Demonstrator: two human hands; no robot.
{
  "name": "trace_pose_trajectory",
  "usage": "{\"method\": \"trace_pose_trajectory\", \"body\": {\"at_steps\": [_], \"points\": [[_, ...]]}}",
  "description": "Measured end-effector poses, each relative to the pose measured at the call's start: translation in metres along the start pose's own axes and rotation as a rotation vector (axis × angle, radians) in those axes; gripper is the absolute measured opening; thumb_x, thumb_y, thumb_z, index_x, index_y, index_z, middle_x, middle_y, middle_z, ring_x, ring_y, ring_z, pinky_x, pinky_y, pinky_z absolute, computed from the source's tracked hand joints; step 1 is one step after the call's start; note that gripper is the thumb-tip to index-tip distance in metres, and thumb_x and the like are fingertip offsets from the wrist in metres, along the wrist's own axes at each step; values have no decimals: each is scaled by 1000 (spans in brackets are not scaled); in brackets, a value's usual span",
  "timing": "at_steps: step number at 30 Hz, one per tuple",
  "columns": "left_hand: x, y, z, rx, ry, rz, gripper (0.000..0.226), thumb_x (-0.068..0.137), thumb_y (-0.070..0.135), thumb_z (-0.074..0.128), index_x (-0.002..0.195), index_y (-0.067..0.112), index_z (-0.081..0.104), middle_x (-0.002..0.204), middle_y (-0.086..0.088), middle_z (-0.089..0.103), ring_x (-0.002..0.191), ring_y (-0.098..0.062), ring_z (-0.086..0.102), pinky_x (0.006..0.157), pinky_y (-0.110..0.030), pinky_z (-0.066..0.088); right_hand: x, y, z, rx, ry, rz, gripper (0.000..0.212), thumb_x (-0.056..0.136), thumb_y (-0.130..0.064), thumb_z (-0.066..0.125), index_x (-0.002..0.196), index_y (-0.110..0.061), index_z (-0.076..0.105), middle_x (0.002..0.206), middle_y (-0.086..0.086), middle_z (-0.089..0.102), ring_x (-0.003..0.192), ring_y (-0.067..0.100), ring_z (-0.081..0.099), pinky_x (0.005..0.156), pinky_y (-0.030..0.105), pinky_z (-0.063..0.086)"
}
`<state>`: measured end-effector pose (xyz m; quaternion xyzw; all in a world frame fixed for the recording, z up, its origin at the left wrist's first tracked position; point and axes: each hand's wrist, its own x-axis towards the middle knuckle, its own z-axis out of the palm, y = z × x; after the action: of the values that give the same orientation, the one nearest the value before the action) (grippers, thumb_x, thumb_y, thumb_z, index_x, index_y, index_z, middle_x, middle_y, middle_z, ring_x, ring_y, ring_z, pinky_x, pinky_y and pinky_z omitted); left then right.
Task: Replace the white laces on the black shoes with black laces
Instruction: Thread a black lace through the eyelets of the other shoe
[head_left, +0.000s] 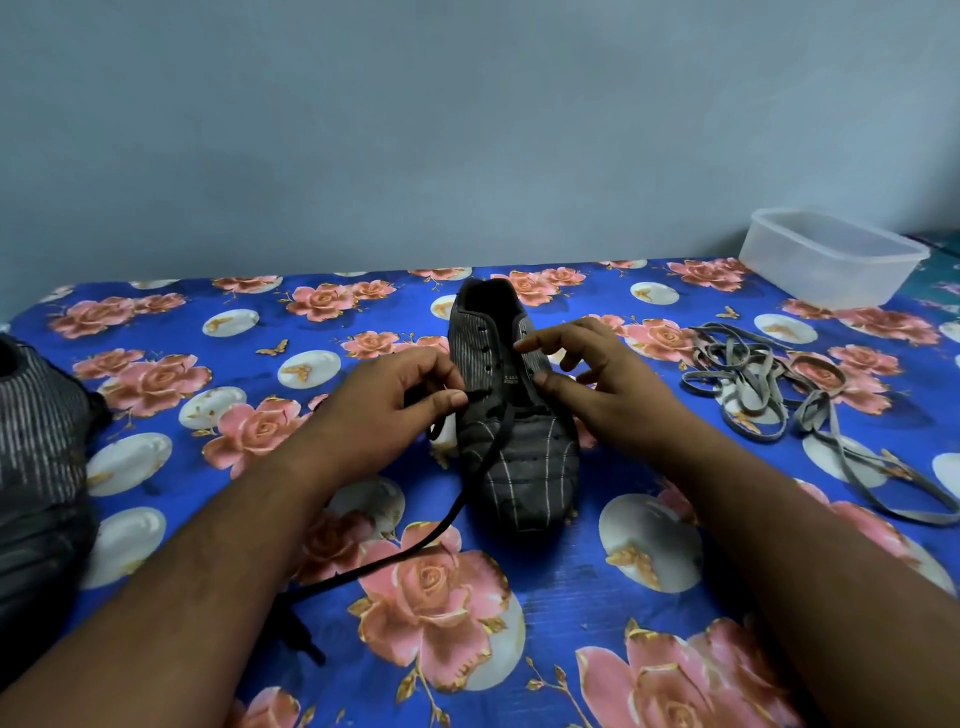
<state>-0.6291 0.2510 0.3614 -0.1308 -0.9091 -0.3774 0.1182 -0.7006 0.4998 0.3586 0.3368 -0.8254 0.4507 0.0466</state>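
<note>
A black shoe (511, 441) with thin pale stripes stands in the middle of the table, toe towards me, its eyelets bare. My left hand (387, 402) pinches a black lace (467, 499) by the shoe's left eyelet row; the lace trails down over the toe and off to the lower left. My right hand (597, 384) rests on the shoe's right side, thumb and forefinger holding the right eyelet flap. The removed white laces (769, 384), greyish here, lie tangled on the cloth to the right. A second black shoe (39, 457) sits at the left edge.
A blue cloth with pink roses (431, 597) covers the table. A clear plastic tub (831, 257) stands at the back right near the wall. A pale wall runs behind the table's far edge.
</note>
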Motion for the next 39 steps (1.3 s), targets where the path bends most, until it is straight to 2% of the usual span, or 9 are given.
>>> {"method": "trace_pose_trajectory", "body": {"at_steps": [3,7,12,18,22,28,33,37,39], "points": [[-2,-6,-9,209,115,48,12,92,41,64,85,31,62,70,16,64,70,-5,57,68,-32,38,-2,-5,-1,34,-74,-39,22,100,-18,62,113,-34,70,106,-2,52,102,9,54,88,14,41],[-1,-6,-11,430,183,55,15,95,35,66,87,40,54,86,19,57,87,-5,44,81,-34,23,-2,-4,-2,-59,-97,-91,20,101,-25,59,110,-40,69,107,-1,54,105,8,53,90,13,38],[0,-5,-10,434,160,56,10,97,46,53,88,42,51,82,14,62,90,-15,54,87,-41,34,-1,-5,-5,-298,-85,-140,26,95,-55,49,110,-43,67,102,-6,54,103,13,48,96,39,41],[0,-2,-9,433,190,36,11,100,38,56,90,37,51,76,14,65,90,-12,55,93,-39,29,2,-13,-5,-457,-121,-178,37,89,-63,47,104,-41,72,101,-8,52,101,12,41,91,39,37],[0,0,-8,448,206,33,12,101,41,54,92,33,54,76,15,65,88,-11,53,93,-38,29,4,-17,1,-283,-160,-43,6,89,-49,63,89,-44,67,93,-16,49,104,13,42,94,38,39],[0,3,-3,-275,23,-120,24,101,38,53,98,17,65,80,2,72,77,-12,64,80,-31,49,4,-17,12,-109,-110,71,18,91,-32,72,75,-40,67,91,-4,56,100,21,48,75,26,35],[1,13,5,-367,5,-237,48,91,51,54,90,6,70,58,14,53,53,-1,42,57,-16,36,5,-19,16,-53,-73,96,24,89,-28,75,73,-44,67,95,0,56,104,25,50,79,28,36],[1,15,9,-399,2,-191,33,88,38,70,85,6,72,75,-2,72,70,-4,58,72,-22,46,4,-22,17,-49,-53,90,23,90,-26,74,78,-43,66,97,1,56,106,22,49,80,23,35],[2,15,9,-393,31,-161,20,91,24,72,89,4,71,75,2,72,67,-2,58,68,-18,47,4,-22,18,-63,-35,90,20,90,-28,74,79,-43,66,94,-3,55,105,20,47,80,20,34]]}}
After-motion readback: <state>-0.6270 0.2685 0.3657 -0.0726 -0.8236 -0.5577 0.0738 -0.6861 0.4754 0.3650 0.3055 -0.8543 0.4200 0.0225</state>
